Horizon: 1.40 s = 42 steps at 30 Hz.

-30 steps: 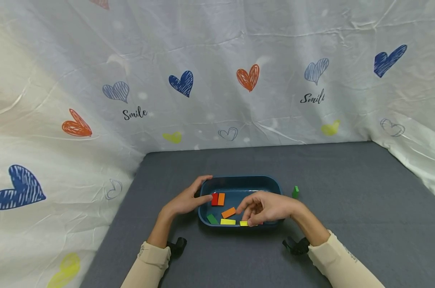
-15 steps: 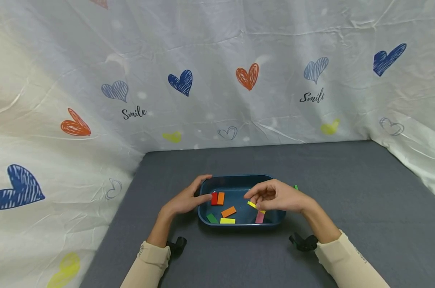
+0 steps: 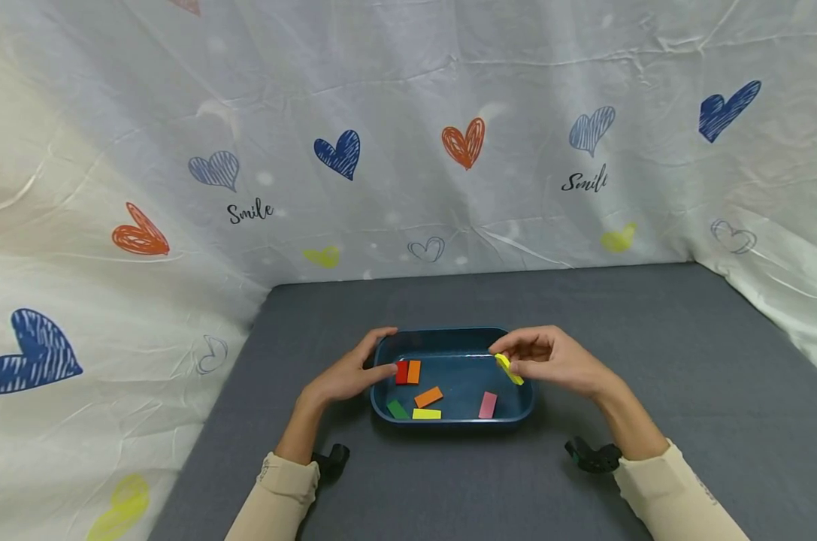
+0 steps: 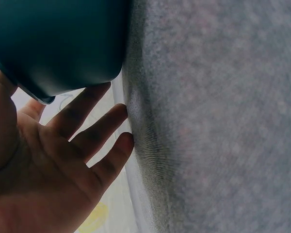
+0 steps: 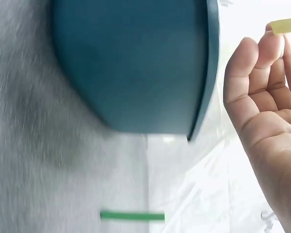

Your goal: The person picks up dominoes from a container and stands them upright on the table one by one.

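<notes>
A blue tray (image 3: pixel 442 422) lies on the table with small flat blocks in it. My left hand (image 3: pixel 346 376) holds the tray's left end, thumb over the rim; in the left wrist view the fingers (image 4: pixel 104 128) spread along the outside wall. Above the tray's right end, my right hand (image 3: pixel 562 361) pinches a yellow block (image 3: pixel 509 370), tilted, between thumb and fingertips. Inside lie a red block (image 3: pixel 402 372), an orange block (image 3: pixel 414 372) beside it, another orange block (image 3: pixel 428 397), a second yellow block (image 3: pixel 426 414), a green block (image 3: pixel 397 409) and a pink block (image 3: pixel 487 405).
One more green block (image 5: pixel 132 215) stands on the table beyond the tray's right end; my right hand hides it in the head view. A grey cloth (image 3: pixel 408 481) covers the table. White curtains (image 3: pixel 381 90) printed with hearts hang behind and at the sides.
My right hand has lifted the yellow block from the tray's near side and carried it right and away from me, uncovering the pink block. The left hand stays on the tray.
</notes>
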Tool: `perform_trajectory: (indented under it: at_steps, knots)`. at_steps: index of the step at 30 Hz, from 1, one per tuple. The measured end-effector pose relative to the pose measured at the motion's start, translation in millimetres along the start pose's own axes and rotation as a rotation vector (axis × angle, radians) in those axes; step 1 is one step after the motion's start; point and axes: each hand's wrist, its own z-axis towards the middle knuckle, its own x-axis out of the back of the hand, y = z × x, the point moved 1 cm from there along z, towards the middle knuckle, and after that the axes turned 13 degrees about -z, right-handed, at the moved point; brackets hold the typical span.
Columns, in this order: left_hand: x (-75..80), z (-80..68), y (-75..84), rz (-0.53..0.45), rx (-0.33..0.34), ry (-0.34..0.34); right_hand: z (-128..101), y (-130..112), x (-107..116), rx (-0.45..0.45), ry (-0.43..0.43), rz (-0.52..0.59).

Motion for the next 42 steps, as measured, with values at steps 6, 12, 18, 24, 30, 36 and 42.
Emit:
perform_trajectory:
  at_steps: [6, 12, 18, 24, 30, 36, 42]
  knots:
    - [0.8, -0.8, -1.3, 0.009, -0.004, 0.004, -18.7, 3.8, 18.4, -0.029, 0.09, -0.028]
    - [1.2, -1.4, -0.2, 0.01, -0.007, 0.004, -39.8, 14.1, 36.4, -0.06, 0.23, -0.092]
    - [1.0, -0.7, 0.9, 0.024, -0.004, 0.006, -52.8, 31.0, 48.8, -0.109, 0.335, -0.108]
    - [0.0, -0.5, 1.4, 0.025, 0.001, 0.012, -58.6, 50.5, 53.1, -0.174, 0.334, -0.186]
    - [-0.9, -0.5, 2.2, 0.029, 0.005, 0.021, -61.1, 63.7, 52.9, -0.263, 0.269, -0.255]
    - [0.1, -0.1, -0.6, 0.032, -0.002, 0.016, -62.2, 70.0, 54.5, -0.33, 0.232, -0.297]
    - [0.2, 0.4, -1.7, 0.021, -0.001, 0.013, -61.4, 72.5, 52.7, -0.347, 0.225, -0.312]
